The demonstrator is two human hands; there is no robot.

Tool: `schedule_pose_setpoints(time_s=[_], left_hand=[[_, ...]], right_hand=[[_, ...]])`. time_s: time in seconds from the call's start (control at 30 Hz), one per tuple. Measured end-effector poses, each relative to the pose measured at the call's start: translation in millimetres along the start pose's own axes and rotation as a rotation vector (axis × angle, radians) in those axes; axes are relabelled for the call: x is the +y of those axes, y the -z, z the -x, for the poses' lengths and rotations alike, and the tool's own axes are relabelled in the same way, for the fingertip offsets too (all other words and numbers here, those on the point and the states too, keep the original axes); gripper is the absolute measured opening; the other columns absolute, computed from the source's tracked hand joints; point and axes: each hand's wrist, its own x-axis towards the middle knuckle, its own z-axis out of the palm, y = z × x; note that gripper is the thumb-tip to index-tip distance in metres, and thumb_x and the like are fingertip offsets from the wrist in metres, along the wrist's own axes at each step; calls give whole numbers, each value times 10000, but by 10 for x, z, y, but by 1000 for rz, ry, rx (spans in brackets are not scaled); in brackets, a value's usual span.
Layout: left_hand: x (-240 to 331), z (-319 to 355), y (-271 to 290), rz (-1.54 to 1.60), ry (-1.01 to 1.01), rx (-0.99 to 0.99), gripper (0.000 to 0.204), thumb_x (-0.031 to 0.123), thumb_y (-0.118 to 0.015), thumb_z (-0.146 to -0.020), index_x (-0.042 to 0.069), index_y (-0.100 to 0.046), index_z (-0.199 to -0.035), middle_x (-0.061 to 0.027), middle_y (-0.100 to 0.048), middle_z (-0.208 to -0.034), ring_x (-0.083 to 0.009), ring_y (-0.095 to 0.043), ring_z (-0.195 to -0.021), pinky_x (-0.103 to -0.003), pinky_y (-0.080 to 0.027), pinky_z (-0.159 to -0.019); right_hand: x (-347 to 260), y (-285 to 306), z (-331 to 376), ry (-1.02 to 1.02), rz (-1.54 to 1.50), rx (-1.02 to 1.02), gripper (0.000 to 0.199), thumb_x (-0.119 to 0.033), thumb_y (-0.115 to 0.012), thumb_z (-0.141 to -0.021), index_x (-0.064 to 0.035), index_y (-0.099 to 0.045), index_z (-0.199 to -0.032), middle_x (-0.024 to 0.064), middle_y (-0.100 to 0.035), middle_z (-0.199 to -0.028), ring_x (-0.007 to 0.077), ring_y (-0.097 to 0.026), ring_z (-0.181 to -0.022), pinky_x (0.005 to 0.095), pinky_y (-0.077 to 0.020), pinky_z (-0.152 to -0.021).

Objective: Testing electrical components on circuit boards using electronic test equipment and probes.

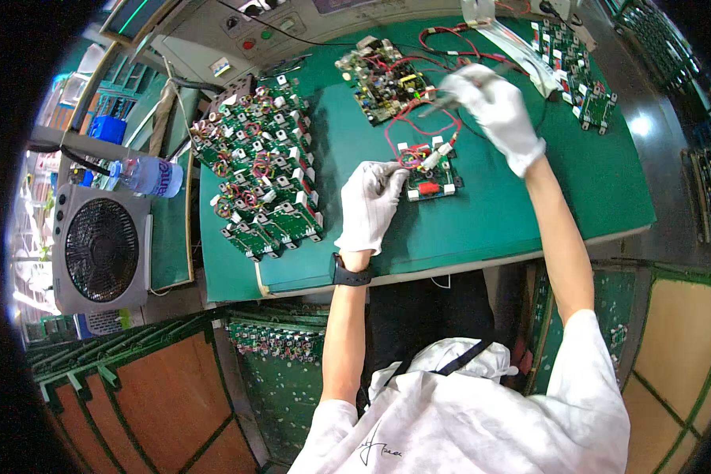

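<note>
A small green circuit board lies on the green mat, with white connectors, a red part and pink-red wires looping up from it. My left hand, in a white glove, is closed, its thumb and fingertips pinching at the board's left edge. Above and right of the board is my right hand, also gloved and smeared by motion. Its fingers are closed around a thin grey tool, too blurred to name, that points left. Beyond the small board sits a larger, densely filled circuit board with a lit green spot, and red wires run near it.
Rows of similar boards with coiled wires cover the mat's left side. More boards stand at the far right, beside a white strip and red cables. Left of the table are a box fan and a water bottle.
</note>
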Motion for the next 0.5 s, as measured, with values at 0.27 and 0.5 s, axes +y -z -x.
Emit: schedule_pose_setpoints(time_s=[0.27, 0.5], left_hand=[[23, 39, -58, -59, -48, 49, 108, 121, -772, -899, 28, -762, -952, -113, -674, -813, -203, -618, -644, -314, -502, -627], [39, -78, -12, -103, -46, 17, 125, 129, -763, -913, 17, -756, -969, -116, -708, -858, -203, -637, -689, -314, -509, -668]], right_hand=[[383, -309, -119, 912, 766, -312, 315, -200, -685, -950, -154, -739, -1257, 97, -598, -758, 278, -566, -666, 393, -461, -605], [484, -246, -145, 776, 750, -409, 329, -233, -681, -939, -248, -718, -1266, 97, -634, -828, 284, -631, -711, 424, -494, -591]])
